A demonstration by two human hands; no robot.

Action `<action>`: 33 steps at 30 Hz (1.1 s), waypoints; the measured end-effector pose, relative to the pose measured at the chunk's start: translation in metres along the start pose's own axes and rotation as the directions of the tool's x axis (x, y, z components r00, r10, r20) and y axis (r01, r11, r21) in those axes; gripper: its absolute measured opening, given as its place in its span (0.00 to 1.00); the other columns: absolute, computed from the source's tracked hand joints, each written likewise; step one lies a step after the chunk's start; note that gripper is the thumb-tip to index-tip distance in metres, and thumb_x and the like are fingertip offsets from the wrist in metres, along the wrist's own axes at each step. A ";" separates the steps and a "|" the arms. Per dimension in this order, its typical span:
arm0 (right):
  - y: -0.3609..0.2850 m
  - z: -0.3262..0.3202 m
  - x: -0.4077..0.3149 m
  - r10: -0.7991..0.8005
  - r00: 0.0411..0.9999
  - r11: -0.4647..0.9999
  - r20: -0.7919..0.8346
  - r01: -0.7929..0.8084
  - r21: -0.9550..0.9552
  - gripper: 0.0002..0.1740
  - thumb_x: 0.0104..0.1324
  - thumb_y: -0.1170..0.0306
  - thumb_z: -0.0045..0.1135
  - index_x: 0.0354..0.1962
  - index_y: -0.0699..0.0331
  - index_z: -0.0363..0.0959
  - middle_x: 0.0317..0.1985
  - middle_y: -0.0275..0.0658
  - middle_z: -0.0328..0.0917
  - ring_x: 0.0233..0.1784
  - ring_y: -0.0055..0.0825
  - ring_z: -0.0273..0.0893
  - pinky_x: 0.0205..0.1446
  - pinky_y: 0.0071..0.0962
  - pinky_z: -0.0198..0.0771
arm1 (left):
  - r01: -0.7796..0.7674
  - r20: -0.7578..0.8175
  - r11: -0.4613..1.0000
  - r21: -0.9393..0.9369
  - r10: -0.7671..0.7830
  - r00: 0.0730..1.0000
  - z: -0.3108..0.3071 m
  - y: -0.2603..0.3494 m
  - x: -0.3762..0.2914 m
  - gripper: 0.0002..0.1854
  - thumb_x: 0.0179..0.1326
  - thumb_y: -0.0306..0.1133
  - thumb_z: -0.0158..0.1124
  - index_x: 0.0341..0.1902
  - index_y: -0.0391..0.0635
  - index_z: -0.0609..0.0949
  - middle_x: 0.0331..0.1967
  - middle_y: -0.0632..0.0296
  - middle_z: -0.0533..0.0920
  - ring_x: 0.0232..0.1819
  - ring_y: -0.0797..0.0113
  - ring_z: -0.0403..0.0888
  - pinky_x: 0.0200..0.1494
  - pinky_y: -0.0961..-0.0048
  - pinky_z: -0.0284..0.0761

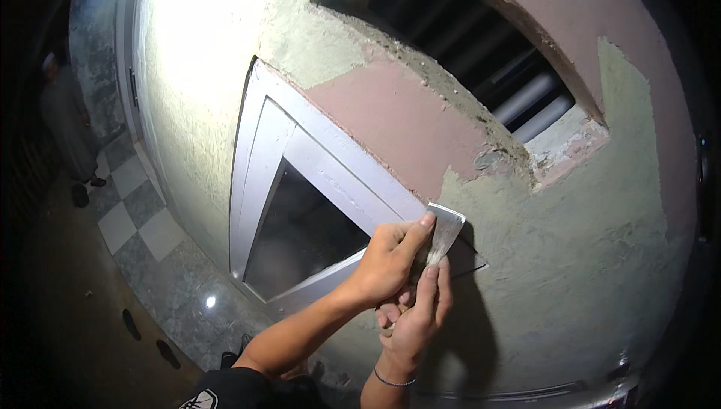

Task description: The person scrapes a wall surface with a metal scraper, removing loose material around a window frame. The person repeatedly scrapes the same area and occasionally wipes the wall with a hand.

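A metal putty knife (447, 229) is held up before the wall, its wide edge tilted upward. My left hand (388, 259) is at its left side, with the thumb pressed near a corner of the blade. Lower down, my right hand (419, 310) pinches the narrow base of the blade between thumb and fingers. Most of the handle is hidden by the hands. Behind them are a pale window frame (326, 183) with dark glass (298, 229) and a plastered wall (552, 262) in patches of green and pink.
Above is a recessed opening with bars (541, 110) and a rough, broken edge (428, 65). Checkered tiles (138, 212) run along the wall's foot at left. A person (67, 116) stands at far left. A pair of slippers (149, 338) lies on the ground.
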State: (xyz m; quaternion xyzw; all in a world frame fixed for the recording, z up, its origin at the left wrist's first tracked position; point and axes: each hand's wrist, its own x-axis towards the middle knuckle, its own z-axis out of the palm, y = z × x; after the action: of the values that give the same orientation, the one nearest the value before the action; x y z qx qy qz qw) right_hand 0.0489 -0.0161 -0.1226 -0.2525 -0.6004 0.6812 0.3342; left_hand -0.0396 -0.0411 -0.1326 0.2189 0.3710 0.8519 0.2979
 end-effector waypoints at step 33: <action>-0.006 -0.005 0.002 -0.067 0.987 0.997 0.143 0.059 0.058 0.14 0.80 0.59 0.40 0.41 0.61 0.65 0.19 0.28 0.58 0.12 0.13 0.52 0.12 0.18 0.51 | -0.112 -0.021 0.993 0.028 0.113 0.993 0.004 -0.001 0.000 0.30 0.79 0.53 0.47 0.26 0.42 0.76 0.15 0.72 0.71 0.11 0.83 0.64 0.12 0.80 0.60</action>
State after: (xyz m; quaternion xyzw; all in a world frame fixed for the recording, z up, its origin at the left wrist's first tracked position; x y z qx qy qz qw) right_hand 0.0519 -0.0113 -0.1170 -0.1743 -0.6123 0.7026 0.3179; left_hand -0.0370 -0.0381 -0.1312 0.2336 0.3728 0.8647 0.2423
